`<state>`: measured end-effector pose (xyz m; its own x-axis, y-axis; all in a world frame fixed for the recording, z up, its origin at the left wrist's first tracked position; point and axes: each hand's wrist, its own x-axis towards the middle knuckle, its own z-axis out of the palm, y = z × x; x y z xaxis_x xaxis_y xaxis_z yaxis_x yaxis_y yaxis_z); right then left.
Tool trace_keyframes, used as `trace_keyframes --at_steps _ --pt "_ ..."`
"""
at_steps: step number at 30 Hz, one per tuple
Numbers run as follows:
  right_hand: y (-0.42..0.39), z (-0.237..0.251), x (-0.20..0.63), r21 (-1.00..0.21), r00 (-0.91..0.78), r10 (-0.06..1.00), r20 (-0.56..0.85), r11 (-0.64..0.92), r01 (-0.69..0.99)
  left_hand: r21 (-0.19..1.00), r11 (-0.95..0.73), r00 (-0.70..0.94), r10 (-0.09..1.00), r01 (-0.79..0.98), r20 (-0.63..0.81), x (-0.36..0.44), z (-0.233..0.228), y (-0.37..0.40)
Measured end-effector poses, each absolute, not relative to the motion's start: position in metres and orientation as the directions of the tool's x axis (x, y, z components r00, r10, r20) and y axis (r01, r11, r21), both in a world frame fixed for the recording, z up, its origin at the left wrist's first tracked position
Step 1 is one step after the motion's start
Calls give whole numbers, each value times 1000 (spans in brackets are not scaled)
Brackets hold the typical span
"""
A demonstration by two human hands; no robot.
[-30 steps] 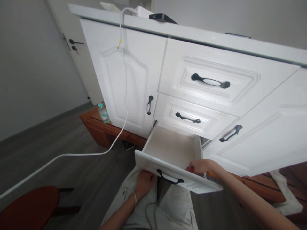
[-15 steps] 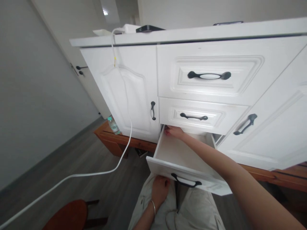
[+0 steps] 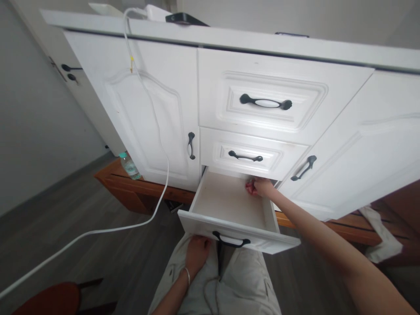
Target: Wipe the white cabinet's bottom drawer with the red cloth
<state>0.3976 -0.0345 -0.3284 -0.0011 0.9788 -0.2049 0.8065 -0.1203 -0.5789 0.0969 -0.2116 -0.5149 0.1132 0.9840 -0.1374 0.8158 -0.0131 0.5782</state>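
A white drawer (image 3: pixel 226 194) at the bottom of the cabinet's middle column is pulled out, its bare pale floor showing. Deep inside, at the back right corner, my right hand (image 3: pixel 262 188) reaches down with closed fingers; a small reddish patch shows at the fingertips, and what they hold is not clear. On my left thigh, just beneath the drawer's front panel, rests my left hand (image 3: pixel 196 253), its fingers curled in and partly hidden. The drawer's black and white handle (image 3: pixel 231 239) is close to its right and untouched.
The white cabinet (image 3: pixel 259 61) has more drawers above and doors either side. A white cable (image 3: pixel 121 227) hangs down from its top, near a black phone-like object (image 3: pixel 185 19). A bottle (image 3: pixel 130 167) stands on a wooden ledge (image 3: pixel 114 177). A reddish stool (image 3: pixel 49 299) is at lower left.
My right hand has moved from the drawer's back left corner across to its back right. My left hand stays on the thigh. The view has shifted to the right.
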Motion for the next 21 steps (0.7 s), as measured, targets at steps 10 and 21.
trace_keyframes --at_steps 10,21 --pt "-148 -290 425 -459 -393 819 -419 182 870 600 -33 135 983 799 -125 97 -512 -215" --pt "-303 -426 509 -924 706 642 -300 -10 -383 812 -9 203 970 584 -135 94 -516 -259"
